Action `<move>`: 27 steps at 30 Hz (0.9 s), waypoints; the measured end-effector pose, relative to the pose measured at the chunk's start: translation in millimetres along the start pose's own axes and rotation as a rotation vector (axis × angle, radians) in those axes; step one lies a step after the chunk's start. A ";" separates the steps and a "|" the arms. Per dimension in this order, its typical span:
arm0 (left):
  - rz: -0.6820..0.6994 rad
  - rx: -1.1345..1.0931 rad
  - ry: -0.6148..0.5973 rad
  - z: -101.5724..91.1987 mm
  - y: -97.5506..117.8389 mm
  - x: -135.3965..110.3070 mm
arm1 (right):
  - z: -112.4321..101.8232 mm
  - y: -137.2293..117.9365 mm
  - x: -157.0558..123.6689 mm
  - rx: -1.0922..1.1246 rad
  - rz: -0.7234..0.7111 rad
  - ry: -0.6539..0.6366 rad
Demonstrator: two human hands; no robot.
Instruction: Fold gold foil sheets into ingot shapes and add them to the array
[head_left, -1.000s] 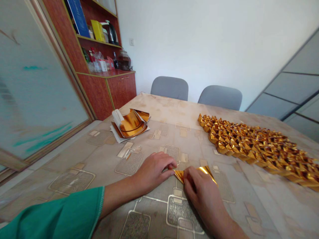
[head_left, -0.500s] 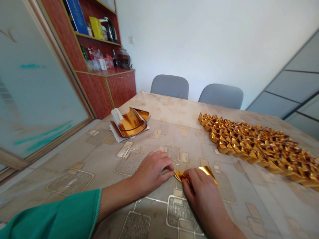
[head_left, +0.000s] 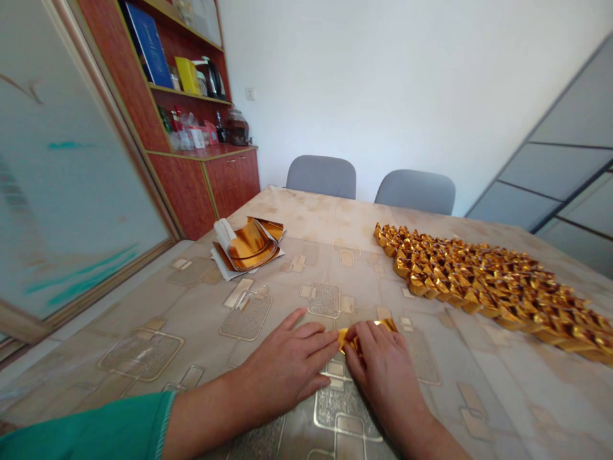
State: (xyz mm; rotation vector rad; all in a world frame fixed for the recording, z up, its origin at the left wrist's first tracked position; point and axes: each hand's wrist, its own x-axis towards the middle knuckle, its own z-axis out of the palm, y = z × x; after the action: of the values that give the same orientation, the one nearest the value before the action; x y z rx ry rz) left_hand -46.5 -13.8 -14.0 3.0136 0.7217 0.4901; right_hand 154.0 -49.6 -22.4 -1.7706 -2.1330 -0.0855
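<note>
A small piece of gold foil paper (head_left: 349, 337) lies on the table near the front edge, mostly covered by my hands. My left hand (head_left: 290, 364) rests flat on the table with fingers stretched out, its fingertips pressing the paper's left tip. My right hand (head_left: 380, 367) lies over the paper, fingers bent and pressing it down. A stack of flat gold foil sheets (head_left: 249, 244) on white paper sits at the back left. A large spread of folded gold pieces (head_left: 483, 284) covers the right side of the table.
The table (head_left: 191, 306) has a beige patterned cloth. Two grey chairs (head_left: 322, 176) stand at its far side. A red-brown cabinet (head_left: 205, 179) with shelves of bottles and a kettle stands at the back left, beside a frosted glass door (head_left: 62, 191).
My left hand has opened from a curled pinch to a flat press. Both hands now cover more of the gold paper, which looks smaller. The view has shifted slightly.
</note>
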 end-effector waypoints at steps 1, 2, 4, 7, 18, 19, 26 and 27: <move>0.004 0.002 -0.018 -2.3 -1.1 -0.2 | -0.5 1.0 -0.9 -0.009 0.001 -0.002; 0.006 0.004 -0.033 -4.5 -2.0 0.0 | -1.0 2.2 -2.0 -0.016 0.001 -0.003; 0.003 0.008 -0.051 -7.6 -3.0 0.8 | -1.8 5.2 -4.4 -0.023 -0.001 -0.004; -0.009 0.004 -0.056 -9.1 -4.2 1.4 | -2.1 8.9 -6.9 -0.028 -0.009 -0.016; -0.021 -0.108 -0.201 -14.0 -18.7 -11.7 | -6.8 5.1 -5.0 -0.153 -0.055 -0.048; -0.027 -0.105 -0.197 -14.1 -18.2 -11.6 | -7.4 4.8 -4.8 -0.159 -0.059 -0.054; -0.044 -0.063 -0.144 -15.7 -11.1 -8.8 | -10.9 3.6 -4.8 -0.169 -0.069 -0.065; -0.052 -0.061 -0.152 -16.2 -10.7 -8.8 | -11.9 3.7 -4.6 -0.170 -0.075 -0.070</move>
State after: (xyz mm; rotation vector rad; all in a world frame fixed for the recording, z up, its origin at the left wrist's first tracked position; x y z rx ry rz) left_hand -63.5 -9.2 -2.1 2.9272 0.7577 0.2732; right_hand 161.1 -56.5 -13.4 -1.8102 -2.3032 -0.2346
